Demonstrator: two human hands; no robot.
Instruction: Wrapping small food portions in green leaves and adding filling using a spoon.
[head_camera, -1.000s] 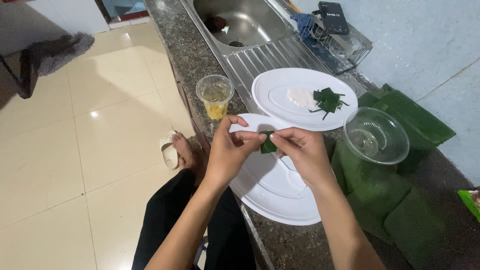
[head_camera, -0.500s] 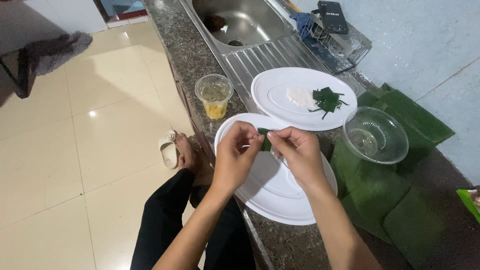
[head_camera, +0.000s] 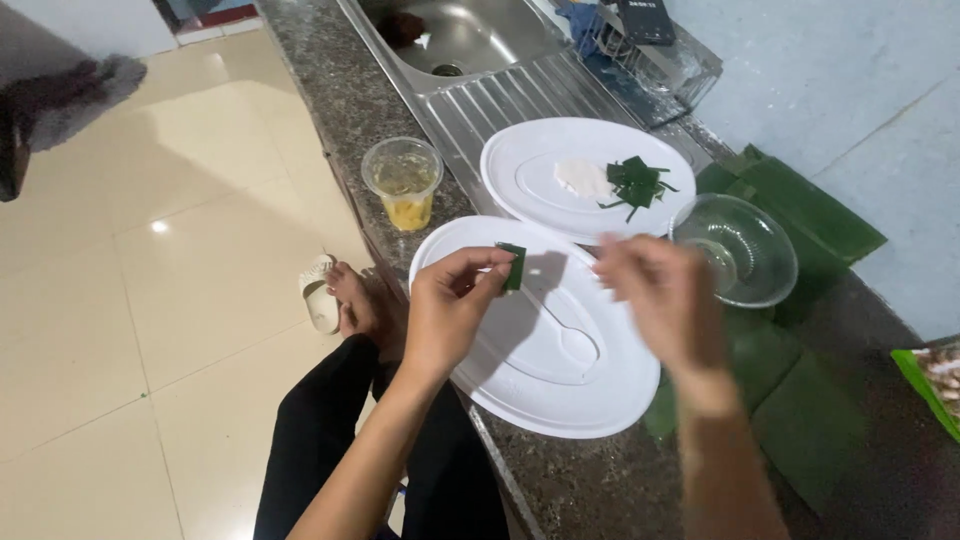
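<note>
Hands: left hand (head_camera: 452, 300) pinching folded leaf piece (head_camera: 514, 266), right hand (head_camera: 655, 290) apart.

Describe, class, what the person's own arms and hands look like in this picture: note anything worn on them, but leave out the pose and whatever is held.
Both forearms are bare, with no sleeves in view. The left hand shows no ring, watch or glove. The right hand is blurred, so small details cannot be told, but no glove, bracelet or watch shows at its wrist.
</note>
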